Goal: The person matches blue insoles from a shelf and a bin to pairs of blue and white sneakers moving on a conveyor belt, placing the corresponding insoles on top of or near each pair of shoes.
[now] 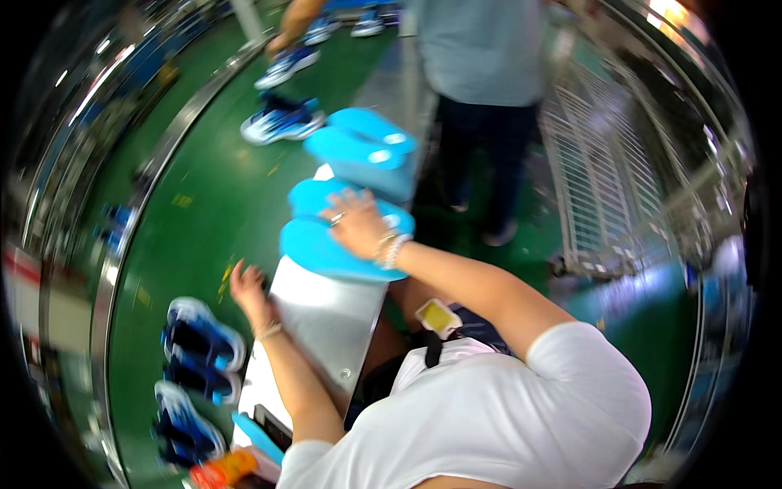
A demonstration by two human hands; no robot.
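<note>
My right hand [358, 224], with a ring and a bead bracelet, lies curled over a pair of flat turquoise shoe-shaped pieces [322, 248] at the far end of a narrow metal table [326, 318]. A second turquoise pair [362, 147] lies just beyond them. My left hand [248, 287] hovers at the table's left edge over the green conveyor belt [204, 212]. Its fingers are spread and it holds nothing.
Blue-and-white sports shoes [195, 346] sit on the belt at lower left, and more [281, 122] lie farther along. A person in a grey shirt [485, 73] stands past the table. Another person's hand [285, 41] reaches over the belt. A white wire rack [603, 179] stands right.
</note>
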